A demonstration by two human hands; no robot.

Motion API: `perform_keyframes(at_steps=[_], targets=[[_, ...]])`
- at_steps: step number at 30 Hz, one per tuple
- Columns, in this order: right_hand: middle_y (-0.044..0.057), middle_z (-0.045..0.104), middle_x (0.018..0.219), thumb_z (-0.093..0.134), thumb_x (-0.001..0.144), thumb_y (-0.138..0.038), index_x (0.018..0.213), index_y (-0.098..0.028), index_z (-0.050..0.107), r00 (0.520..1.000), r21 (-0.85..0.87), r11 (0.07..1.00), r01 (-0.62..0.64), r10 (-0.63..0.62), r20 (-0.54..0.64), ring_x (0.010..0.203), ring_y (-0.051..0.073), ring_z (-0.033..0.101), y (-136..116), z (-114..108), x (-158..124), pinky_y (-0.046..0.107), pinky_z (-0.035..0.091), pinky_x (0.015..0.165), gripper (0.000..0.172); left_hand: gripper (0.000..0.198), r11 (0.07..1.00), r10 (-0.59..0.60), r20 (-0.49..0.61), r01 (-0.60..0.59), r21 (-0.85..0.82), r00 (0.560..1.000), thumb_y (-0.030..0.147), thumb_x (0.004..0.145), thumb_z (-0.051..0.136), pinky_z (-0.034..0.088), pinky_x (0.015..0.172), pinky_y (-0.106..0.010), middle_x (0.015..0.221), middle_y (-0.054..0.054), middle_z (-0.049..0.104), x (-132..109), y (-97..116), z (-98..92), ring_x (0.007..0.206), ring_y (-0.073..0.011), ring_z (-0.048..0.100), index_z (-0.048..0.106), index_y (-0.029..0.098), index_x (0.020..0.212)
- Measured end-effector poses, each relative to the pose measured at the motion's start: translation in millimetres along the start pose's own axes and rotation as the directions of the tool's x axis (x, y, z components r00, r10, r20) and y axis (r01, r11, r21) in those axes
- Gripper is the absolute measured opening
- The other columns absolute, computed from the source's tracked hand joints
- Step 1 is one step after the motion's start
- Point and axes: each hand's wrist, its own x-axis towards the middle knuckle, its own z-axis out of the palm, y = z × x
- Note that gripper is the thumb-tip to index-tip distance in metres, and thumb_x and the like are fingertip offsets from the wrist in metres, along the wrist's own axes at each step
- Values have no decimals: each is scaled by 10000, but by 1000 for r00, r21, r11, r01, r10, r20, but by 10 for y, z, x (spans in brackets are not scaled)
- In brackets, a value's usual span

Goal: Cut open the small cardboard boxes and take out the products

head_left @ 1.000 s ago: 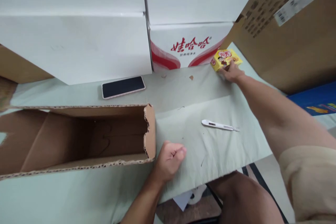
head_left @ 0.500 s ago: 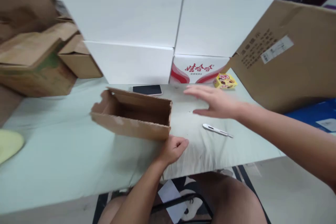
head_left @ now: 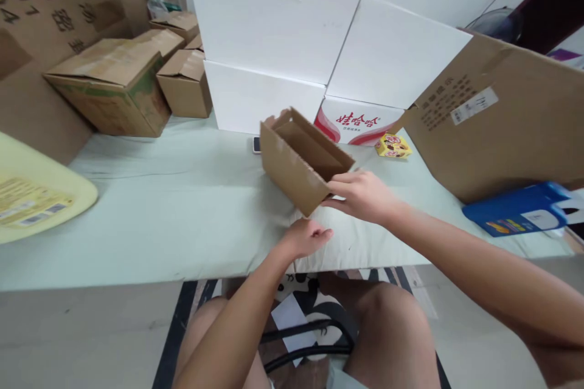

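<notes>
An open-topped brown cardboard box (head_left: 292,173) stands at an angle on the cloth-covered table, its far end ragged. My right hand (head_left: 360,194) grips the near right end, thumb and fingers at the edge. Just below the box's near corner is my left hand (head_left: 305,238), fingers curled in and thumb pointing right; I see nothing in it. Whether it touches the corner, I cannot tell. Behind the box a phone (head_left: 257,145) shows only one end. The white utility knife from the earlier frame is out of sight now.
White panels (head_left: 269,97) and a red-and-white printed carton (head_left: 360,121) back the table. A small yellow box (head_left: 393,146) sits nearby. On the right are a large cardboard sheet (head_left: 502,115) and a blue container (head_left: 515,209); on the left, a yellow bottle (head_left: 41,194) and brown cartons (head_left: 114,97).
My right hand, formerly spread in the air, has come down onto the box. The box has turned, its right end swinging toward me. My view has shifted left, showing more of the yellow bottle.
</notes>
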Motion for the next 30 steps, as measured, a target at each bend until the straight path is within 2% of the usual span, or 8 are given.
perform_keyframes(at_steps=[3,5,11,20,23,25,27,30], targets=[[56,764,819,570,991,-526,908,-263,742,957,20,970,-244,244,-154,734,202,708,258,-83,-748,316,476,661,325,507,999,14,29,-15,29,999,481,859,490,130,587,-323,508,58,180,20,25,-2,517,-105,211,232,228,504],[69,770,836,567,954,-606,837,-297,728,868,11,887,-462,455,-196,741,245,719,461,-110,-1288,356,508,657,367,502,999,11,36,-12,37,999,487,861,471,135,579,-323,506,56,182,44,36,2,510,-106,211,230,229,505],[104,741,820,576,868,-601,717,-291,634,652,-32,653,-757,751,-106,789,314,714,1214,-14,-2382,440,543,720,349,482,1000,-23,31,23,3,999,515,828,489,170,547,-316,512,42,225,187,10,35,517,-116,243,244,230,526],[123,696,1005,759,811,-346,863,-224,660,522,-77,518,-852,851,-50,1040,332,672,2358,244,-2109,463,548,964,165,453,998,-70,7,70,4,998,522,814,401,162,541,-297,538,48,166,406,15,61,517,-96,201,186,243,529],[170,593,1262,805,767,-348,1157,-188,649,487,50,504,-862,852,-192,1236,345,594,2492,286,-1972,464,536,1045,450,448,998,-61,-4,61,-11,998,505,824,399,162,535,-291,541,50,158,462,5,48,516,-92,195,175,243,538],[198,470,1403,807,758,-406,1301,-186,569,370,214,463,-860,855,-363,1341,345,519,2464,359,-1978,448,550,1047,633,443,998,-55,-8,55,-33,998,493,826,403,163,531,-289,539,50,162,502,5,33,513,-90,196,179,244,537],[198,401,1451,759,787,-460,1339,-209,497,153,410,362,-837,874,-461,1384,334,482,2378,494,-2044,446,562,1036,661,438,996,-47,-11,46,-73,999,483,825,408,165,526,-286,536,50,167,539,13,15,510,-90,199,185,244,534],[146,525,1275,657,842,-505,1330,-246,400,-72,628,151,-764,946,-316,1184,298,630,2251,790,-2143,482,612,919,609,441,988,-38,-8,36,-148,999,473,827,420,163,518,-284,537,49,166,586,22,-8,507,-89,192,182,243,536]])
